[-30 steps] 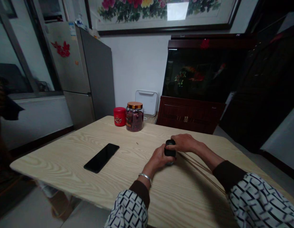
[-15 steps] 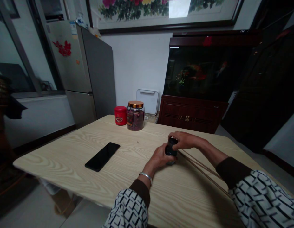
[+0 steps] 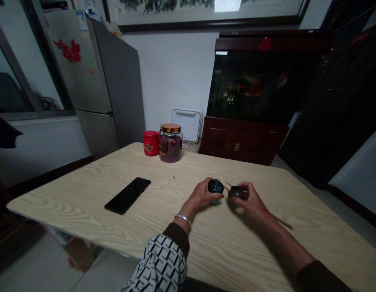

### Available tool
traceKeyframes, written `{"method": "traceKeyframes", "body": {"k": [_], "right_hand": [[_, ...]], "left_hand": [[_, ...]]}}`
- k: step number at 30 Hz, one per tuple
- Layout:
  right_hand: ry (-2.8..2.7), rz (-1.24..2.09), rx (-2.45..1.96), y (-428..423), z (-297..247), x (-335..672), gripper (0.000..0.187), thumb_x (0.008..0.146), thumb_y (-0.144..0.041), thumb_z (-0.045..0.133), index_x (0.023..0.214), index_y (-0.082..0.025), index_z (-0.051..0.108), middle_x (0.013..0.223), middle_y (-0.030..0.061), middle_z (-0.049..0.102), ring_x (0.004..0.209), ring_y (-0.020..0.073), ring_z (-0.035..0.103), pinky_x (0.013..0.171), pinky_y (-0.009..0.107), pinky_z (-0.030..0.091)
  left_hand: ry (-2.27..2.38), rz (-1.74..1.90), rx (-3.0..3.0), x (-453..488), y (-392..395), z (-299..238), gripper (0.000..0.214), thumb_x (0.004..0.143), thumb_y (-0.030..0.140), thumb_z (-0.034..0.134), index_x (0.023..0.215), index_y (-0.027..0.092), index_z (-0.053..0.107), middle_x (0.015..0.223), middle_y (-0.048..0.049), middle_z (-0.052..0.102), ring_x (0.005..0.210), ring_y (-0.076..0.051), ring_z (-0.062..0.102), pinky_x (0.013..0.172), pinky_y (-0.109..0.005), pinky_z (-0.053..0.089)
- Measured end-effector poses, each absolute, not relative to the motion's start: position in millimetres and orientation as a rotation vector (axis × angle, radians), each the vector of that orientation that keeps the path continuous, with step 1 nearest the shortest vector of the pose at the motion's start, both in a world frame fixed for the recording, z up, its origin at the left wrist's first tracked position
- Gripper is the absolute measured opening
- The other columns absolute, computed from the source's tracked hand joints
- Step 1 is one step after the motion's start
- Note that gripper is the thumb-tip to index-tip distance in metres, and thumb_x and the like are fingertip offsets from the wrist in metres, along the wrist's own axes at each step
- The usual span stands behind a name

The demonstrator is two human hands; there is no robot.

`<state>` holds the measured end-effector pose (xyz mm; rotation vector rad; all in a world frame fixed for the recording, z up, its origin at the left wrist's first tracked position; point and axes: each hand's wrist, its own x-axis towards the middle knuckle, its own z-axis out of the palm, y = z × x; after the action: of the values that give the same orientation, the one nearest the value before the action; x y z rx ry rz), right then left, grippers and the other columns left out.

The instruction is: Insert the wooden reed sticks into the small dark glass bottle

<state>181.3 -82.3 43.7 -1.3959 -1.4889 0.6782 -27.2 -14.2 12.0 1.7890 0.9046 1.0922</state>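
Observation:
My left hand (image 3: 201, 195) grips a small dark bottle (image 3: 215, 186) with a rounded top, and a paler glass base shows under my fingers. My right hand (image 3: 251, 201) pinches a dark round cap (image 3: 237, 192) between fingers and thumb, a little apart from the bottle. Thin wooden sticks (image 3: 282, 222) run through my right hand, with short ends showing toward the bottle. A silver bangle (image 3: 184, 218) sits on my left wrist.
The light wood table (image 3: 84, 190) holds a black smartphone (image 3: 127, 195), a red tin (image 3: 150, 143) and a copper-lidded jar of dried flowers (image 3: 170, 143). Behind stand a refrigerator (image 3: 105, 81) and a dark fish tank (image 3: 261, 81).
My hands have come apart. The dark cap has separated from the bottle and moved right in my right hand. My right sleeve has slid down-right, and the view has tilted slightly.

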Motion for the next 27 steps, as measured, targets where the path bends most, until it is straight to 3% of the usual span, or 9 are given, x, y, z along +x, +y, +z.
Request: {"method": "traceKeyframes", "body": {"k": [4,8,11,16,22,27], "right_hand": [[-1.647,0.515,-1.505,-105,2,173,0.048,0.072,-0.038,0.070,0.108,-0.026,0.040,0.100,0.0041,0.063,0.091,0.0248,0.064,0.081,0.038,0.049],[-1.737,0.391,-1.545,-114,1,169,0.051,0.071,-0.041,0.073,0.110,-0.031,0.042,0.109,0.0050,0.064,0.098,0.0280,0.063,0.083,0.041,0.049],[-1.688,0.324,-1.562,-113,10,188,0.046,0.079,-0.047,0.066,0.116,-0.029,0.046,0.115,0.0086,0.063,0.103,0.0284,0.063,0.085,0.040,0.048],[-1.847,0.077,-1.905,-116,25,232,0.015,0.088,-0.036,0.052,0.092,-0.024,0.059,0.096,0.0060,0.065,0.083,0.0221,0.062,0.070,0.032,0.042],[-1.984,0.082,-2.126,-113,31,240,0.014,0.088,-0.027,0.049,0.087,-0.023,0.062,0.093,0.0079,0.069,0.084,0.0230,0.063,0.069,0.032,0.037],[-1.952,0.195,-2.048,-96,32,248,0.009,0.080,-0.030,0.057,0.072,-0.026,0.060,0.078,0.0082,0.069,0.073,0.0267,0.061,0.064,0.037,0.037]], "left_hand": [[0.871,1.106,1.775,-28,-15,13,0.061,0.063,0.036,0.086,0.116,0.016,0.064,0.099,-0.0079,0.069,0.092,-0.022,0.064,0.080,-0.031,0.051],[0.906,1.086,1.786,-28,-15,14,0.063,0.063,0.036,0.086,0.117,0.015,0.063,0.099,-0.0076,0.070,0.091,-0.022,0.064,0.081,-0.032,0.051],[0.920,1.088,1.778,-27,-16,14,0.066,0.062,0.038,0.087,0.119,0.015,0.062,0.101,-0.0085,0.070,0.092,-0.022,0.064,0.083,-0.033,0.051],[0.942,1.103,1.765,-27,-16,13,0.067,0.061,0.040,0.088,0.118,0.015,0.062,0.101,-0.0089,0.070,0.093,-0.023,0.065,0.083,-0.035,0.052],[0.946,1.082,1.766,-27,-15,13,0.065,0.061,0.041,0.087,0.115,0.015,0.063,0.100,-0.0088,0.070,0.093,-0.024,0.065,0.085,-0.037,0.051],[0.955,1.098,1.766,-26,-17,16,0.062,0.062,0.040,0.087,0.114,0.015,0.063,0.101,-0.0090,0.070,0.094,-0.024,0.065,0.086,-0.037,0.051]]}}
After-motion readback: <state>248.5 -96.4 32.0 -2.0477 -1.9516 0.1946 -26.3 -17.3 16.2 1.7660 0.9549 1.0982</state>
